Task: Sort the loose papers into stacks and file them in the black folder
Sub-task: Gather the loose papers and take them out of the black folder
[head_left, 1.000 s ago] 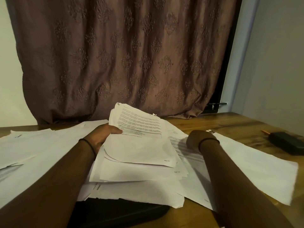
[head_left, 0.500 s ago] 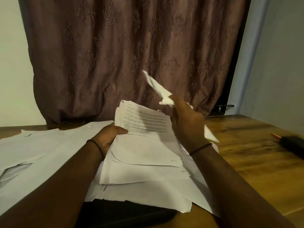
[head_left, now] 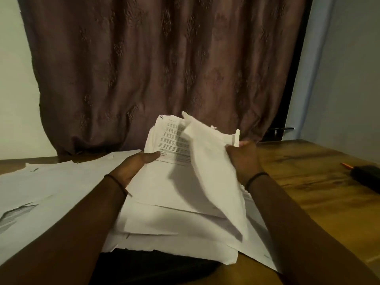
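My left hand grips the left edge of a tilted stack of white papers, thumb across the printed top page. My right hand holds a loose white sheet by its upper right corner; the sheet droops over the right side of the stack. More sheets lie fanned out beneath the stack. A black folder lies under them at the near edge, mostly covered.
Further loose sheets spread across the left of the wooden table. A black object with an orange pencil tip beside it lies at the right edge. A brown curtain hangs behind the table.
My right hand lifted a sheet from the table's right side, raised it high, then brought it down over the stack held in my left hand. The view shifted slightly right.
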Demonstrator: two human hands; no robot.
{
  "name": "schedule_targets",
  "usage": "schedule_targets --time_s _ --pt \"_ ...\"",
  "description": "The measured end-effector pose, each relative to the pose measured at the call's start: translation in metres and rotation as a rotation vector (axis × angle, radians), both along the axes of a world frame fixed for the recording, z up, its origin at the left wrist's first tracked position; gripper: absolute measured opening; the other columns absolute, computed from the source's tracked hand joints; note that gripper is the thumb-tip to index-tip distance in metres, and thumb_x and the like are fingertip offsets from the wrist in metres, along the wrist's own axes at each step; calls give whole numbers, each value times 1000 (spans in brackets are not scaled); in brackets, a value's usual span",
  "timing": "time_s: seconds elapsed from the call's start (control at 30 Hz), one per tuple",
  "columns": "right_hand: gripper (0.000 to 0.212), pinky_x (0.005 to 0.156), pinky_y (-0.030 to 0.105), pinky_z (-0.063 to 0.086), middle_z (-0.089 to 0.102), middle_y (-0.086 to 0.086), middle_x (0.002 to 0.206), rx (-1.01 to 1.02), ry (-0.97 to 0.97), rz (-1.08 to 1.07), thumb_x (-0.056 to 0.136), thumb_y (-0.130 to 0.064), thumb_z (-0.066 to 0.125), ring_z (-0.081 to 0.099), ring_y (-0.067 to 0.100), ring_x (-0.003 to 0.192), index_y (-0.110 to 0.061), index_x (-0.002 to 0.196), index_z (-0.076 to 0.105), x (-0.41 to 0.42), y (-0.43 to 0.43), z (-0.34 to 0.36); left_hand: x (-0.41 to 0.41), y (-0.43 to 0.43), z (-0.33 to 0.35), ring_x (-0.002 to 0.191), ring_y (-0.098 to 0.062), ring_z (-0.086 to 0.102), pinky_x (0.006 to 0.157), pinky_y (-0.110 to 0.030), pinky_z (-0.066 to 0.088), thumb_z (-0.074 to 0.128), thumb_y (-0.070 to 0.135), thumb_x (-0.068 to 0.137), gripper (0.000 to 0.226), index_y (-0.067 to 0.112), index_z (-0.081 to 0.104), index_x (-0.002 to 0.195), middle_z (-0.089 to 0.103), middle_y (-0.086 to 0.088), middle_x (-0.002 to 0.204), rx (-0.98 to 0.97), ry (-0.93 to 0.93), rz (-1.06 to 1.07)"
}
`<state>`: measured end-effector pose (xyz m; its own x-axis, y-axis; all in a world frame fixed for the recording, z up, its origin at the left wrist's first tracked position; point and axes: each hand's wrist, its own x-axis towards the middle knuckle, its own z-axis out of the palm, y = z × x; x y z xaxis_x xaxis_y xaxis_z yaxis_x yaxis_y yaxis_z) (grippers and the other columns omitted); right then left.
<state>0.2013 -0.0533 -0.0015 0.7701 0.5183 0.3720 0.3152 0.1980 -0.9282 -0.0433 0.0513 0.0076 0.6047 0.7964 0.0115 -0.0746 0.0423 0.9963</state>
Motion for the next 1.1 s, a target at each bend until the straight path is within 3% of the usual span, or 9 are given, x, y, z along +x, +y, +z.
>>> schedule_targets --time_s 0.1,0.2,0.33,0.47,0.57,0.67,0.77,0.9,1.1 --pt "16 47 7 42 67 1 82 -7 -58 -62 81 -2 66 61 9 70 0 94 58 -11 1 -2 0 4 -1 84 -14 72 82 -25 55 66 49 84 60 7 60 126 68 -17 118 -73 -16 -55" --pt "23 46 8 42 66 -3 83 -21 -61 -35 79 1 64 63 9 73 -8 99 57 -25 1 -4 3 5 -2 110 -26 66 97 -38 49 52 50 88 53 15 62 126 64 -13 128 -225 -81 -203" --pt "13 51 10 39 59 -7 72 -20 -222 87 90 -18 68 52 3 63 -10 86 58 -41 0 -6 10 -7 -1 87 -21 74 64 -25 59 47 13 97 24 7 66 111 74 -12 106 -155 -97 -243" --pt "49 61 30 39 52 3 62 31 -222 23 98 -49 47 51 18 64 -14 64 49 -22 -5 -3 4 10 -5 89 -22 73 64 -25 58 51 -5 86 33 8 65 114 70 -13 116 -94 -93 -132" --pt "41 75 33 46 68 10 90 -508 -450 -297 89 -55 55 61 31 83 -16 80 57 20 -14 -8 -9 22 -5 95 -27 71 77 -33 59 47 -4 89 36 7 63 119 69 -13 118 -115 -125 -40" --pt "82 97 45 44 61 14 126 -1150 -446 -320 61 -86 56 56 35 112 -20 109 63 44 -28 -20 -15 31 -8 101 -31 68 86 -37 53 49 -3 88 40 10 62 123 68 -13 121 -71 -78 17" --pt "106 103 48 43 55 11 138 -1248 -451 -243 51 -87 65 52 35 123 -21 133 53 49 -35 -21 -12 27 -8 100 -31 69 85 -37 54 47 -2 90 37 10 62 122 69 -13 119 -71 -43 -7" --pt "81 92 38 52 64 12 124 -1079 -458 -179 66 -53 84 62 29 108 -8 128 57 46 -39 -13 -9 22 -7 101 -32 66 88 -38 52 45 -4 91 36 10 62 120 70 -14 116 -87 -40 -29" --pt "29 74 33 45 66 11 107 -1003 -538 -373 83 -25 75 63 29 94 -9 103 62 42 -44 -2 -10 29 -9 108 -36 64 96 -42 48 47 -3 91 37 10 62 122 69 -14 118 -77 -31 11"
